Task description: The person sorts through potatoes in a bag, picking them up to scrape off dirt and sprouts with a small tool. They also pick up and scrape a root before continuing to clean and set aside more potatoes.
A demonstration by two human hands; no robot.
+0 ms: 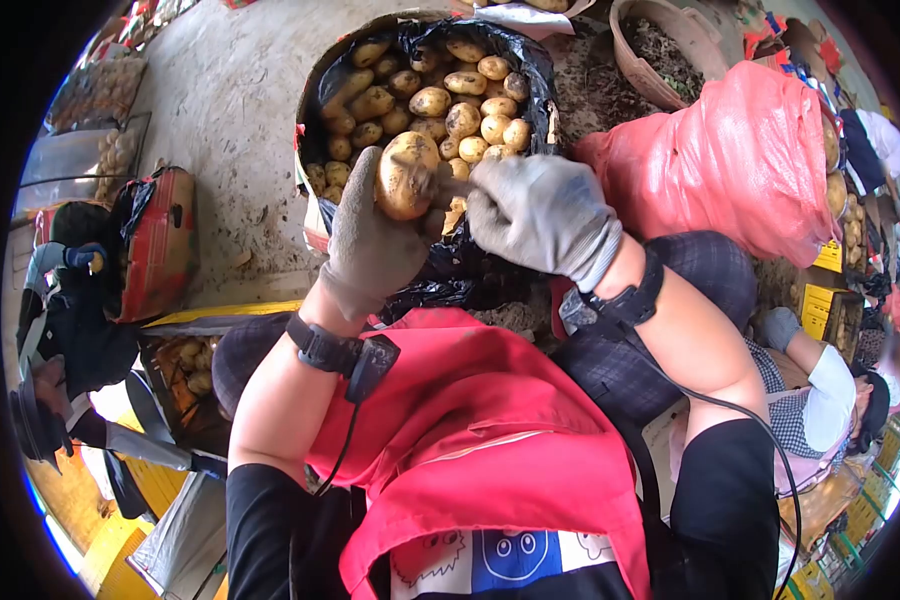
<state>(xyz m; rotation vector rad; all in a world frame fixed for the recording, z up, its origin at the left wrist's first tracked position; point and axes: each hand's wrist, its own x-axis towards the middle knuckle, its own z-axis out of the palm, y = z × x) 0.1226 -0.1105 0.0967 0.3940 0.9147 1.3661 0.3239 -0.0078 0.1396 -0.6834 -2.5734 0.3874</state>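
My left hand (pixel 366 250), in a grey work glove, grips a large potato (pixel 407 176) with brown soil marks on its skin. The potato is held up over the near edge of a box (pixel 308 200) lined with black plastic (pixel 532 58). Many smaller potatoes (pixel 462 120) lie heaped in that box. Just right of the held potato is my right hand (pixel 552 212), also gloved, its fingers curled closed. A small dark shape shows between its fingertips and the potato; what it is cannot be made out.
A full pink sack (pixel 720 160) lies right of the box, below a tub (pixel 705 45) holding dirt. A red box (pixel 158 245) stands on the concrete floor (pixel 225 120) to the left. Other people (pixel 820 390) are at both sides. Cables run from my wrist straps.
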